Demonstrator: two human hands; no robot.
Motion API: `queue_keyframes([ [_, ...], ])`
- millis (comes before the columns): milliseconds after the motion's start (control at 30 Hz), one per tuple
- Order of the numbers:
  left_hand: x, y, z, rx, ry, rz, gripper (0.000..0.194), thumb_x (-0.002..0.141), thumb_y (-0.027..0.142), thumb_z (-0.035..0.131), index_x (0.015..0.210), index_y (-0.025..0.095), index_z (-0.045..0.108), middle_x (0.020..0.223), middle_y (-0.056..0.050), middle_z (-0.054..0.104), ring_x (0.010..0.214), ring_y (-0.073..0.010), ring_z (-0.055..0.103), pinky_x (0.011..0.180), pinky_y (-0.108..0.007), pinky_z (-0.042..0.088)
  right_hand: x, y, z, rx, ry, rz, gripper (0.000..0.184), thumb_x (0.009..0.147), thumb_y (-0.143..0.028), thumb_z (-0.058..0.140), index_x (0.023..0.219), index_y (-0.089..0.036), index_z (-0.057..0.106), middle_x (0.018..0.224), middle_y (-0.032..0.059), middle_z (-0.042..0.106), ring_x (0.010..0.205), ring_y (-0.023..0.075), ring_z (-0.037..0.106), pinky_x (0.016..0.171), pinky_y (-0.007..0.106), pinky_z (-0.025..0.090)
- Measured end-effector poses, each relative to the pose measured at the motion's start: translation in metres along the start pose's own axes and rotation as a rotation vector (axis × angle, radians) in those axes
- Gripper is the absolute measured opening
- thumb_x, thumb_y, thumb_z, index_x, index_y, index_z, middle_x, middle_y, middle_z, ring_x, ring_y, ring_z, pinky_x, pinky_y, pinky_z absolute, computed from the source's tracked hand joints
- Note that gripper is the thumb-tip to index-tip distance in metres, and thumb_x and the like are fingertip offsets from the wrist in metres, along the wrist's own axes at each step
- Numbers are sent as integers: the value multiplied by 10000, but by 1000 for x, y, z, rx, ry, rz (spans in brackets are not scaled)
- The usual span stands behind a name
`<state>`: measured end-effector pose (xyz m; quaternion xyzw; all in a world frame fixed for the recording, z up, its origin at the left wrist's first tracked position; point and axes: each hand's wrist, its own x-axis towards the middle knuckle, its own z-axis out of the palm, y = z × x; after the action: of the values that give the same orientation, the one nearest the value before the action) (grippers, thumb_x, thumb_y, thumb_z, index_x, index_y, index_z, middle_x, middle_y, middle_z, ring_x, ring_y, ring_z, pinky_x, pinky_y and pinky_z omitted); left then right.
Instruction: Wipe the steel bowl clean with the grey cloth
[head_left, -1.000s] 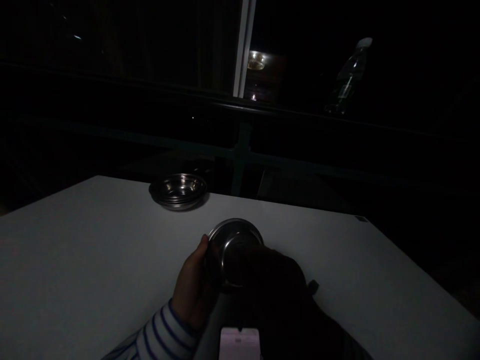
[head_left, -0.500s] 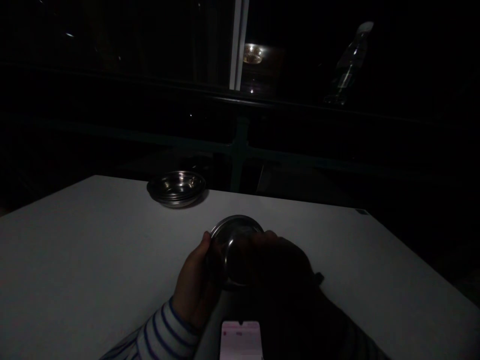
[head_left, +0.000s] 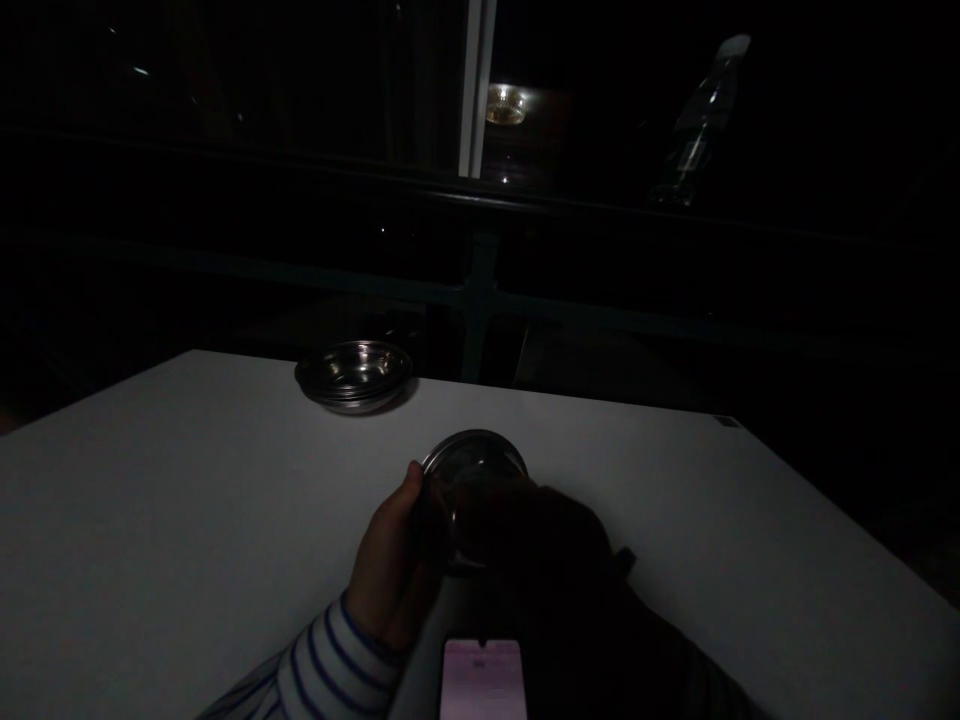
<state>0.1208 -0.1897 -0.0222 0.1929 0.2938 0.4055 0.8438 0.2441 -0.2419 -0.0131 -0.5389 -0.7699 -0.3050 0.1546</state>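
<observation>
A lit smartphone (head_left: 483, 685) was nearest; just beyond it, the grip of the left hand (head_left: 386, 560) was clamped on the left side of a metal bowl (head_left: 480, 456) over the white counter (head_left: 225, 520). The right hand (head_left: 555, 540) crossed the bowl's right part in deep shadow, its grip undeterminable. Nested metal bowls (head_left: 354, 382) stood near the counter's far edge, a plastic bottle (head_left: 701, 125) beyond, rightward.

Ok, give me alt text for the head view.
A left hand holds a metal bowl in dim light; the shadowed right hand hides part of it. Stacked bowls sit toward the far edge of a white table; a lit phone shows below.
</observation>
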Motion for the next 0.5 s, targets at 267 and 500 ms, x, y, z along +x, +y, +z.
queue_keyframes([
  [267,1,-1,-3,32,-8,86,340,767,323,577,1019,101,625,871,-100,711,832,-256,652,788,-358,491,2,1,-2,-2,81,14,226,829,-263,493,1032,-187,556,812,34,627,679,146,548,524,266,382],
  [500,2,-2,-5,45,-24,75,344,773,317,572,1045,111,610,893,-95,707,853,-253,645,789,-355,479,0,2,-3,-23,18,0,222,841,-217,451,1039,-226,549,793,35,616,680,151,540,542,277,379],
])
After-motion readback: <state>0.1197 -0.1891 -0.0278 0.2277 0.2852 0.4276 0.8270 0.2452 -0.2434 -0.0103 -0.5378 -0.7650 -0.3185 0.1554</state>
